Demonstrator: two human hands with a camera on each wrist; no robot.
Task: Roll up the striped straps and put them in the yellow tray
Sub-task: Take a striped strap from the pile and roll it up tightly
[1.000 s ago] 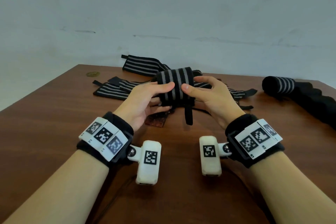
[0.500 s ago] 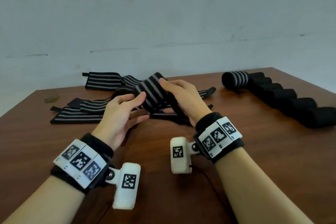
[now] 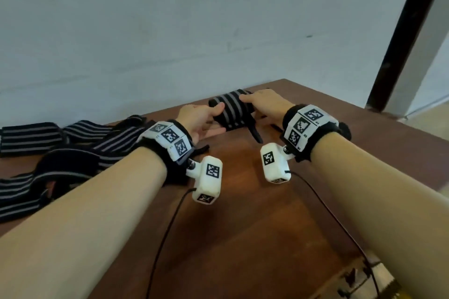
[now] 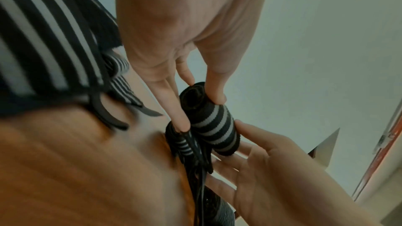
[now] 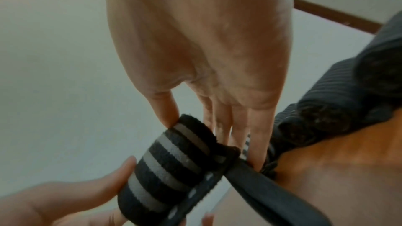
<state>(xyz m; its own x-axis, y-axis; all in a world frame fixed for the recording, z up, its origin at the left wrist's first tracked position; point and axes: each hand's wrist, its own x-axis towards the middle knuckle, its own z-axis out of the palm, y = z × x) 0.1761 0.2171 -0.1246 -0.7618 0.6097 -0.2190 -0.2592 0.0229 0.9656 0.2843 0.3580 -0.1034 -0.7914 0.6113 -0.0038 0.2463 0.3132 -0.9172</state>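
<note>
A rolled black strap with grey stripes (image 3: 234, 111) is held just above the brown table (image 3: 255, 226) near its far right corner. My left hand (image 3: 216, 119) pinches its left end between thumb and fingers. My right hand (image 3: 252, 104) grips the right end, thumb on top. A loose black tail (image 3: 255, 132) hangs from the roll. In the left wrist view the roll (image 4: 215, 126) sits above other rolled straps (image 4: 182, 143). The right wrist view shows the roll (image 5: 169, 164) between both hands. No yellow tray can be made out.
Several unrolled striped straps (image 3: 73, 145) lie in a heap on the table's left side, under my left forearm. Dark rolled straps (image 5: 348, 92) lie by my right hand. A wall runs behind the table, and a dark post (image 3: 401, 31) stands at the right.
Both hands have carried the rolled strap from over the strap heap rightward, close to the table's far right corner. The head view has swung right with them.
</note>
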